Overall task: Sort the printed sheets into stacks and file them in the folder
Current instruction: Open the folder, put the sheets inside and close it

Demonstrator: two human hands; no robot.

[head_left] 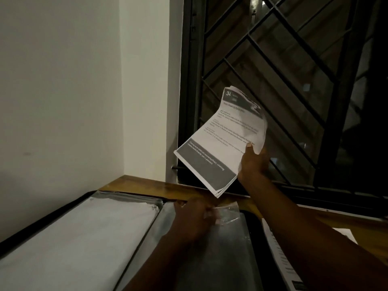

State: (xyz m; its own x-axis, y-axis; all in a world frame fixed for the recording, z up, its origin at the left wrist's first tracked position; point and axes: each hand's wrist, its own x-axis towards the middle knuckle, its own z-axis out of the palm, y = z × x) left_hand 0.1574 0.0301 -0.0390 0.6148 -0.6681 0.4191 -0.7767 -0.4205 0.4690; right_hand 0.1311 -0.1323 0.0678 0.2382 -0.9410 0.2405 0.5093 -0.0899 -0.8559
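Observation:
My right hand (253, 162) grips a stack of printed sheets (222, 141) by its right edge and holds it tilted in the air in front of the window. The top sheet carries the number 34 and dark bands. An open black folder (147, 244) with clear plastic sleeves lies on the wooden table below. Its left side holds a sleeve filled with white paper (79, 240). My left hand (194, 219) pinches the top edge of the empty clear sleeve (228, 215) on the right side.
More printed sheets (281, 255) lie on the wooden table (147, 184) to the right of the folder, partly under my right forearm. A white wall stands at the left. A dark window with a metal grille (283, 80) fills the right.

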